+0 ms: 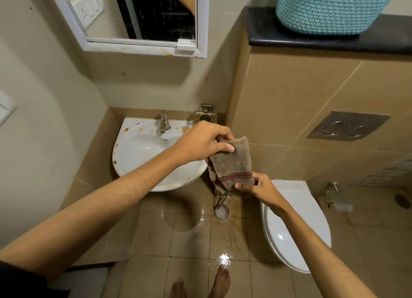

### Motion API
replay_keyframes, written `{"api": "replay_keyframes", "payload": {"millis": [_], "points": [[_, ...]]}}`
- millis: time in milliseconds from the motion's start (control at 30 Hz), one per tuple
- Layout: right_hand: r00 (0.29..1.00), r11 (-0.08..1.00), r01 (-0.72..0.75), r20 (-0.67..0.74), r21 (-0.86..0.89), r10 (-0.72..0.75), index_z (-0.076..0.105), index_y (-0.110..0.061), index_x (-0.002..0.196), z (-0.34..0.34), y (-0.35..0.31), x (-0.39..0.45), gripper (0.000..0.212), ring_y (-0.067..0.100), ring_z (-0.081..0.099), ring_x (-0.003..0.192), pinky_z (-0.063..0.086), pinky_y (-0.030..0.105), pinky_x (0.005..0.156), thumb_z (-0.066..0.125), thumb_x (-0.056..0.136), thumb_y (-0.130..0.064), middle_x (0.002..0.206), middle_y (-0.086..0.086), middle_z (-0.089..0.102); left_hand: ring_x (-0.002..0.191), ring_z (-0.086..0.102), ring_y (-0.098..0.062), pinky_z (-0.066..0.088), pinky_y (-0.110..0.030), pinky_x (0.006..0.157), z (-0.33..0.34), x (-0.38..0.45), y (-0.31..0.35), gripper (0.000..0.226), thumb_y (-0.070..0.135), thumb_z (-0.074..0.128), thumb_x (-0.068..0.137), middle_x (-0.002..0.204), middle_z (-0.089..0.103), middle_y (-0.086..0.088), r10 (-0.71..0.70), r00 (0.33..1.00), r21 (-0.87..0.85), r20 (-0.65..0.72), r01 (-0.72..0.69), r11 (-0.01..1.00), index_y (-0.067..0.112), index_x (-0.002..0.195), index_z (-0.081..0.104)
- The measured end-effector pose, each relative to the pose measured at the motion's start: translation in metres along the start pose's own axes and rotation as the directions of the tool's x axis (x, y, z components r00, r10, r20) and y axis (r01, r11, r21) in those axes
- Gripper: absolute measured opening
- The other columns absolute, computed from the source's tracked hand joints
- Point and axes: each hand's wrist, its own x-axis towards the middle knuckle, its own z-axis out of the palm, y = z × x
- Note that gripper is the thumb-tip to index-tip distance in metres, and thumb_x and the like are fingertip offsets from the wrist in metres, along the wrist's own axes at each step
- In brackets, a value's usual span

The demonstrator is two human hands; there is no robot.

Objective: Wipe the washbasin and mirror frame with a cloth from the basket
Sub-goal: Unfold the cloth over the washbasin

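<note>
1. I am looking at a brown terry cloth, nubby in texture, folded into a rough rectangle, with a dark red woven stripe crossing near its lower end. It is hanging in the air between my two hands, just off the right rim of the washbasin.
2. My left hand is pinching the cloth's upper edge: thumb lying over the front of the fabric, fingers curling behind it.
3. My right hand is gripping the lower end just below the stripe, fingers and thumb closing on the fabric, so the cloth is stretching between the two grips.
4. The washbasin is a glossy white ceramic bowl, rounded at the front and straight at the back, and rusty brown spots are showing along its rim and back ledge. A dull metal tap is standing at the middle of the back edge.
5. The mirror frame is a flat white rectangle on the wall above the basin, and brownish stains are showing along its bottom rail.
6. The basket, turquoise with a knobbly woven texture and rounded sides, is sitting on a polished black stone ledge at upper right.
7. A white oval toilet lid is lying closed below my right hand, and the beige floor tiles are glistening wet.
</note>
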Motion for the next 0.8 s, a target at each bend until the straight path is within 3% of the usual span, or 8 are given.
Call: {"api": "replay_keyframes", "payload": {"millis": [100,267,333,467,567,667,733,800], "points": [[0.998,0.991,-0.059,-0.015,0.117,0.061,0.078,-0.011,0.115,-0.001,-0.001,-0.002,0.029,0.028,0.077,0.104,0.062,0.026,0.081,0.083,0.088,-0.022,0.108,0.008,0.082,0.084,0.069,-0.003,0.06,-0.034,0.071,-0.003,-0.016,-0.013,0.018,0.044,0.078,0.09,0.092,0.074,0.016,-0.091,0.992,-0.109,-0.083,0.081,0.991,0.03,0.102,0.079],[0.982,0.868,-0.132,-0.057,0.479,0.181,0.072,-0.007,0.123,0.005,0.001,-0.004,0.046,0.035,0.072,0.115,0.064,0.043,0.086,0.082,0.081,-0.022,0.122,0.017,0.077,0.089,0.07,-0.006,0.056,-0.023,0.078,-0.002,-0.047,-0.041,0.02,0.037,0.083,0.088,0.092,0.077,0.006,-0.279,0.936,-0.288,-0.215,0.212,0.934,0.02,0.1,0.081],[0.978,0.841,-0.16,-0.035,0.516,0.207,0.072,-0.011,0.122,0.012,0.0,-0.002,0.043,0.035,0.069,0.118,0.062,0.051,0.094,0.08,0.083,-0.026,0.124,0.017,0.075,0.09,0.071,-0.006,0.057,-0.023,0.081,-0.001,-0.059,-0.052,0.019,0.036,0.083,0.088,0.092,0.079,0.005,-0.32,0.916,-0.325,-0.24,0.235,0.916,0.022,0.1,0.082],[0.974,0.868,-0.214,0.03,0.447,0.225,0.073,-0.016,0.12,0.031,-0.005,0.003,0.043,0.037,0.067,0.111,0.044,0.066,0.111,0.082,0.08,-0.03,0.12,0.018,0.076,0.087,0.07,0.001,0.055,-0.018,0.082,-0.005,-0.078,-0.062,0.017,0.034,0.083,0.089,0.09,0.079,0.007,-0.365,0.895,-0.376,-0.256,0.256,0.891,0.021,0.1,0.082],[0.979,0.899,-0.204,0.074,0.388,0.19,0.069,-0.014,0.129,0.041,-0.01,0.002,0.05,0.033,0.071,0.113,0.048,0.064,0.108,0.083,0.082,-0.018,0.121,0.013,0.078,0.087,0.07,0.001,0.053,-0.014,0.079,-0.01,-0.091,-0.065,0.016,0.033,0.082,0.089,0.087,0.077,0.013,-0.382,0.89,-0.39,-0.25,0.268,0.881,0.021,0.099,0.082],[0.989,0.952,-0.147,0.004,0.268,0.151,0.071,-0.017,0.126,0.046,-0.018,0.005,0.04,0.039,0.068,0.121,0.058,0.061,0.099,0.08,0.087,-0.013,0.121,0.014,0.077,0.091,0.072,-0.005,0.059,-0.022,0.074,-0.009,-0.111,-0.073,0.019,0.037,0.079,0.092,0.089,0.076,0.011,-0.446,0.866,-0.412,-0.226,0.33,0.849,0.02,0.1,0.08],[0.995,0.99,-0.075,-0.059,0.12,0.082,0.076,-0.022,0.118,0.047,-0.029,0.009,0.031,0.04,0.07,0.117,0.061,0.058,0.095,0.079,0.088,-0.015,0.114,0.011,0.079,0.094,0.073,-0.011,0.064,-0.028,0.066,0.002,-0.129,-0.083,0.024,0.037,0.077,0.093,0.096,0.076,0.002,-0.532,0.831,-0.491,-0.162,0.4,0.774,0.016,0.105,0.077],[0.997,0.999,0.005,-0.074,-0.052,-0.008,0.079,-0.02,0.111,0.049,-0.045,0.015,0.024,0.035,0.074,0.109,0.06,0.056,0.098,0.079,0.087,-0.018,0.107,0.008,0.081,0.098,0.076,-0.019,0.068,-0.034,0.069,0.024,-0.151,-0.096,0.029,0.036,0.077,0.094,0.105,0.077,-0.006,-0.647,0.76,-0.621,-0.058,0.48,0.62,0.013,0.111,0.073]]}}
